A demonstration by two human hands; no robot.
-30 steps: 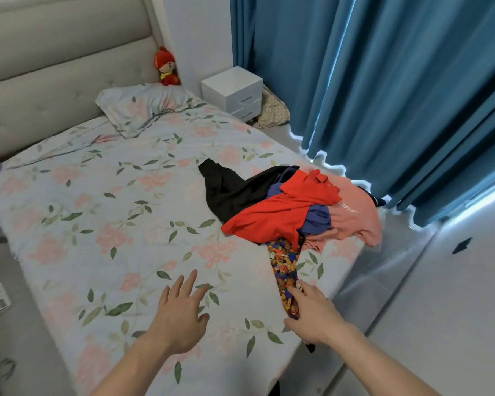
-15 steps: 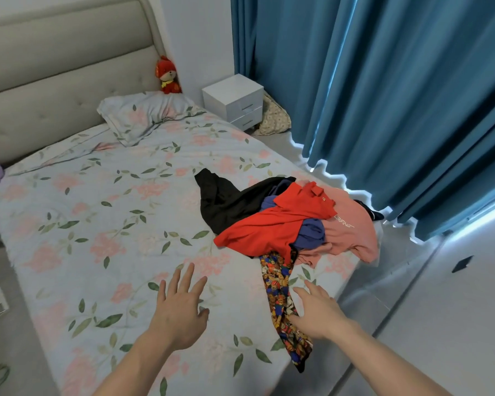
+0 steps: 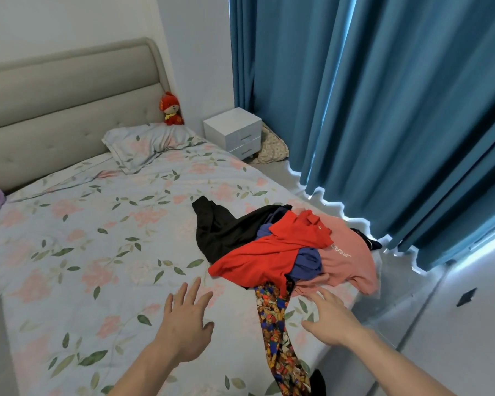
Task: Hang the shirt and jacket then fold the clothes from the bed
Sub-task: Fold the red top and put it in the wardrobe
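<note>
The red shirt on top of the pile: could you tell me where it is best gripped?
Probably at the collar end of the red shirt, toward the curtain, coming from above: it lies topmost over the black garment, so lifting there should free it.

We are looking down a bed (image 3: pixel 69 252) with a pile of clothes (image 3: pixel 283 250) lying at its right edge, one patterned garment (image 3: pixel 275 324) trailing from the pile toward us and over the near edge. Our left hand (image 3: pixel 183 318) is reaching out left of that garment and our right hand (image 3: pixel 332 321) right of it. A pillow (image 3: pixel 146 144) is lying at the far end against the headboard (image 3: pixel 55 110), a nightstand (image 3: pixel 235 131) standing to its right, beside the curtains (image 3: pixel 383 110).
</note>
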